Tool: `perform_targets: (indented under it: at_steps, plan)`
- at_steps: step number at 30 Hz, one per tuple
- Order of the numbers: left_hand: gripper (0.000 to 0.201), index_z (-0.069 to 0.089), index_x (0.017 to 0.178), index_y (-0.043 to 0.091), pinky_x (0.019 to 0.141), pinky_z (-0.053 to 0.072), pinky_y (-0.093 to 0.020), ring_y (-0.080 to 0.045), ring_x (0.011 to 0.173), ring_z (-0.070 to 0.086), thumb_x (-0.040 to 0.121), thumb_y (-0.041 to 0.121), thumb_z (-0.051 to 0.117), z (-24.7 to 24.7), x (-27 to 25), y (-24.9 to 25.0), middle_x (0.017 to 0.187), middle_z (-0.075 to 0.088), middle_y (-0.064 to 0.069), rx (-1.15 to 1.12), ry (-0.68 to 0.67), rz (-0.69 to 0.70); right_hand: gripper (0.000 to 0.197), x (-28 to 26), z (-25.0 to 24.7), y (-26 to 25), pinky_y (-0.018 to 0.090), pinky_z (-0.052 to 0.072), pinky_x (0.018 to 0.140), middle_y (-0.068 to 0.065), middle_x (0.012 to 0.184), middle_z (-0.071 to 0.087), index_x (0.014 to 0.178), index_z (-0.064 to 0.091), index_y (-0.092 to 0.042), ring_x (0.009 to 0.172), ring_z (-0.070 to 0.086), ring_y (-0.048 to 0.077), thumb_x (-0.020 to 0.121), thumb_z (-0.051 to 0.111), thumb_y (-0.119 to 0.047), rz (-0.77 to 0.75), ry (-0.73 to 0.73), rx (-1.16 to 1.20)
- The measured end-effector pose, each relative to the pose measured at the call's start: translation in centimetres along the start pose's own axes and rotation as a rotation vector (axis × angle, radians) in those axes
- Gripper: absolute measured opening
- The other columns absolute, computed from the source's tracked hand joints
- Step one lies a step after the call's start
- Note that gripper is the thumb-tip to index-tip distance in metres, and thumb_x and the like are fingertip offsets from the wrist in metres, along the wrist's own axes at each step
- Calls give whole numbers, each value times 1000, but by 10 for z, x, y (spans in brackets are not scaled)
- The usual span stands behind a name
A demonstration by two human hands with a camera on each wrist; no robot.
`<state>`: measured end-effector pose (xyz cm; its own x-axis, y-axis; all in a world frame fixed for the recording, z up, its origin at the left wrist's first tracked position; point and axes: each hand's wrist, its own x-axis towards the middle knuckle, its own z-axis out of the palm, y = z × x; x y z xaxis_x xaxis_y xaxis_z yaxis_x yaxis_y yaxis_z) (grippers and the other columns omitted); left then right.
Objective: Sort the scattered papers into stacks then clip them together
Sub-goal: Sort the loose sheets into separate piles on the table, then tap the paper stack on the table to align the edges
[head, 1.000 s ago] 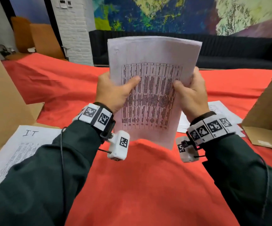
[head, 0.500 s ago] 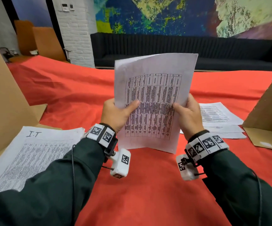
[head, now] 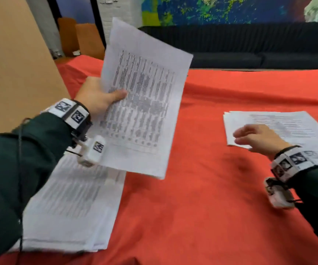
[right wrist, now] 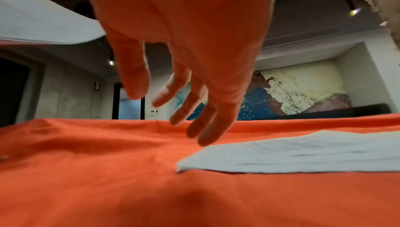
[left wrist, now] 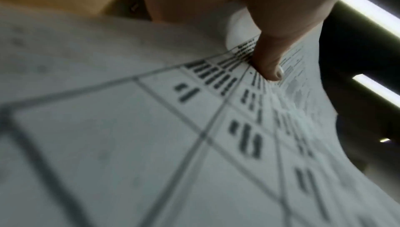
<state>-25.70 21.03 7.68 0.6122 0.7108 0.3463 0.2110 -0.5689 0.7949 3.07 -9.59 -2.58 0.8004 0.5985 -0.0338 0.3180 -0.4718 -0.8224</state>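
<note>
The left hand [head: 97, 96] grips a sheaf [head: 143, 104] of printed table pages at its left edge, thumb [left wrist: 270, 63] pressed flat on the printed face and the fingers hidden behind the paper. From that pinch the sheaf rises up and away to the right, tilted, its top corner above the hand and its bottom corner hanging below and to the right of the wrist, clear of the cloth [head: 202, 197]. In the left wrist view the page curves away from under the thumb, the table grid blurred near the lens. Directly beneath the left wrist and forearm a stack [head: 74, 203] of printed pages lies flat on the red cloth, reaching back toward the person; the held sheaf overlaps its far end from above, without touching as far as can be seen. Left of that hand stands a cardboard panel [head: 15, 69]. The right hand [head: 257, 138] is well apart from the sheaf, empty, its fingers [right wrist: 194, 111] loosely spread and pointing down. It hovers just above the cloth at the near left corner of a second, looser pile [head: 292, 127], which spreads away to the right of the hand; whether the fingertips touch the paper cannot be told.
</note>
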Motion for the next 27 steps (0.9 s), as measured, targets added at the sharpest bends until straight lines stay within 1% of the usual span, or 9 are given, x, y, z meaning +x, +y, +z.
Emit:
perform_targets:
  at_steps: [2, 4, 7, 10, 13, 19, 22, 24, 27]
  plan:
    - [24, 72, 110, 21, 85, 52, -25, 5, 74, 65, 88, 24, 81, -41, -6, -32, 86, 70, 17, 78, -39, -145, 15, 8, 0, 11, 20, 44, 63, 10, 98, 69, 99, 73, -7, 78, 58, 14, 86, 74, 1, 32, -71, -148]
    - [20, 75, 97, 20, 94, 54, -37, -3, 76, 72, 82, 29, 86, -77, -21, -68, 82, 76, 14, 123, -73, -291, 15, 19, 3, 20, 27, 42, 76, 10, 103, 72, 95, 75, -12, 88, 62, 20, 84, 76, -2, 35, -125, -278]
    - [59, 80, 98, 14, 99, 56, -52, -27, 91, 79, 55, 51, 97, -111, -40, -118, 96, 82, -5, 162, -91, -452, 16, 31, 9, 30, 30, 40, 88, 12, 104, 72, 88, 74, -16, 104, 62, 27, 82, 78, -2, 54, -183, -369]
    - [27, 79, 98, 8, 98, 56, -57, -32, 88, 79, 79, 25, 87, -119, -61, -139, 95, 81, -12, 191, -148, -582, 21, 40, 13, 39, 36, 45, 93, 10, 102, 73, 80, 73, -22, 106, 65, 29, 79, 80, -2, 56, -155, -384]
    - [21, 77, 106, 4, 97, 56, -57, -35, 89, 78, 87, 13, 79, -113, -74, -156, 96, 81, -16, 212, -206, -649, 19, 42, 15, 45, 36, 46, 92, 5, 97, 73, 80, 74, -23, 103, 64, 28, 78, 82, -6, 84, -136, -404]
    - [20, 76, 98, 16, 100, 55, -48, -22, 86, 76, 81, 17, 86, -102, -82, -173, 90, 81, -2, 377, -303, -625, 18, 42, 12, 41, 33, 43, 88, 4, 96, 73, 80, 75, -23, 103, 64, 28, 76, 84, -8, 110, -152, -458]
    - [76, 64, 124, 20, 101, 54, -50, -24, 107, 71, 63, 51, 95, -96, -81, -174, 119, 74, -6, 656, -339, -617, 25, 46, 8, 31, 34, 48, 90, 6, 101, 73, 82, 71, -27, 106, 66, 30, 64, 83, -14, 121, -138, -526]
    - [111, 37, 151, 18, 110, 44, -53, -37, 133, 49, 64, 58, 91, -85, -79, -163, 146, 49, -14, 986, -284, -543, 44, 50, 3, 30, 36, 49, 93, 8, 115, 69, 100, 69, -26, 114, 62, 32, 57, 75, -22, 116, -76, -640]
    - [104, 31, 155, 26, 113, 39, -53, -36, 139, 32, 72, 57, 84, -56, -79, -125, 151, 33, -7, 1035, -276, -293, 73, 58, 0, 37, 45, 46, 101, 14, 139, 50, 139, 49, -27, 129, 49, 42, 72, 75, -19, 137, -36, -840]
